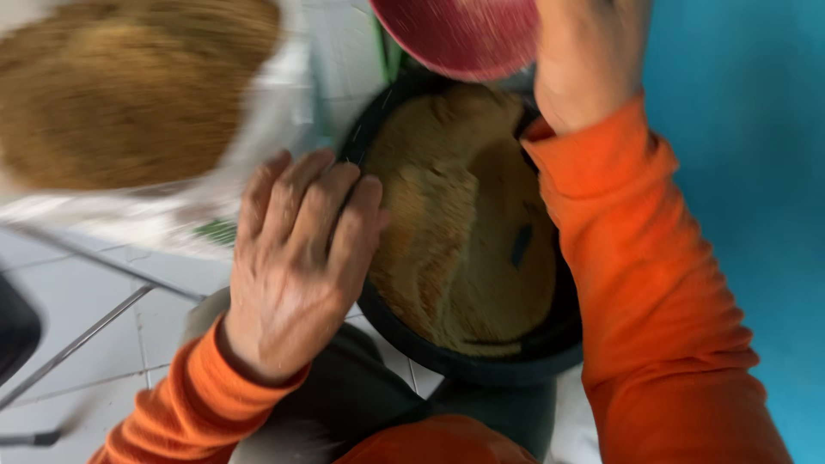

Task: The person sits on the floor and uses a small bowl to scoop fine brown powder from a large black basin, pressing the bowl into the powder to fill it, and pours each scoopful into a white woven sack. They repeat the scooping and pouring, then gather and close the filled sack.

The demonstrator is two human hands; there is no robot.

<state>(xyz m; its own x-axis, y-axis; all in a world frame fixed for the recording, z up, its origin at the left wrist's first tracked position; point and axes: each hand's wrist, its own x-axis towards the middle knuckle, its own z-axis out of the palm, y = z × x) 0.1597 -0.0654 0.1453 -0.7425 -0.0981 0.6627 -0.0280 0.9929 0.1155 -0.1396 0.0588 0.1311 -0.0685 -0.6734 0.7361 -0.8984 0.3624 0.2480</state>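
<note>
A person in orange sleeves leans over a black bucket [481, 357] partly filled with a tan, fibrous material [464, 232], seen from above on a pale tiled floor [94, 361] beside a blue wall [748, 172]. The bucket sits tilted toward the camera, and the risk from here looks plain: if the steadying hand slips off the rim, the bucket could tip or roll and shed its loose fill across the tiles, and anything poured from above could miss the opening. The left hand [296, 266] lies palm down on the near left rim, its fingers [331, 206] close together and curled lightly over the edge, pressing rather than clenching. The right hand [584, 60] is raised above the far rim and holds a red bowl [460, 34] by its edge; motion blur and the frame's top border hide its fingers, so how tightly they close cannot be told. At upper left, a white sack [258, 146] stands open, full of the same tan material, just beside the bucket.
</note>
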